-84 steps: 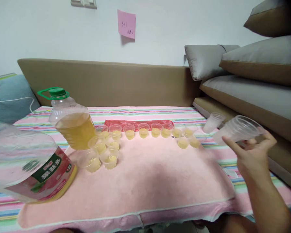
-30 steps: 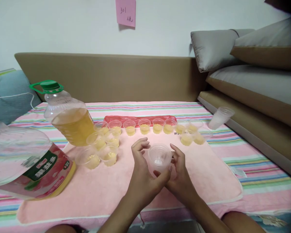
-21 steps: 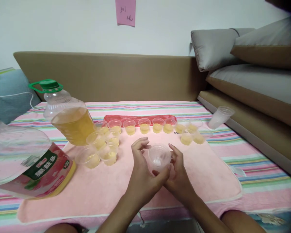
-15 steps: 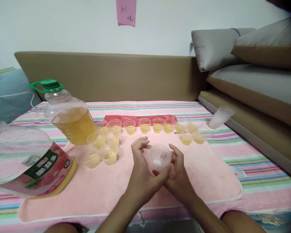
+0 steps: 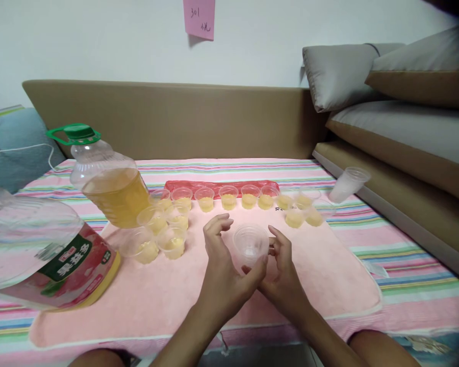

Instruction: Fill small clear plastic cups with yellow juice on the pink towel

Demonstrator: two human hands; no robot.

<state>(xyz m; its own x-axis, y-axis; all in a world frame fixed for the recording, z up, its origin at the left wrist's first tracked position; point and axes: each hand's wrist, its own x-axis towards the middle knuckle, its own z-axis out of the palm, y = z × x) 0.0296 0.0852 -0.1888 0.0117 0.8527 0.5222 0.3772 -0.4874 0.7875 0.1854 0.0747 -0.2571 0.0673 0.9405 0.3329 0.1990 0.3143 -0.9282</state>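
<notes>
A clear plastic cup [image 5: 249, 243], with no liquid visible inside, is held above the pink mat [image 5: 214, 300]. My right hand [image 5: 285, 272] grips it from the right, its thumb partly hidden behind my left thumb. My left hand [image 5: 227, 272] is open on the other side, fingers curved and spread away from the cup, its thumb against the near side. Several cups with yellow liquid stand beyond in a back row, among them a cup [image 5: 228, 198]. More are grouped at the left, including a front cup [image 5: 172, 242], and at the right, including another cup [image 5: 294, 218].
A large juice bottle with a green cap [image 5: 115, 196] stands at the left; a second bottle with a red label [image 5: 61, 265] is nearer. A red plastic wrapper [image 5: 222, 184] lies behind the row. A stack of cups [image 5: 349, 184] lies tilted at the right, beside piled cushions [image 5: 405, 127].
My left fingers have spread a little away from the cup's rim, to the left. The cup has shifted very slightly; the other things stay where they were.
</notes>
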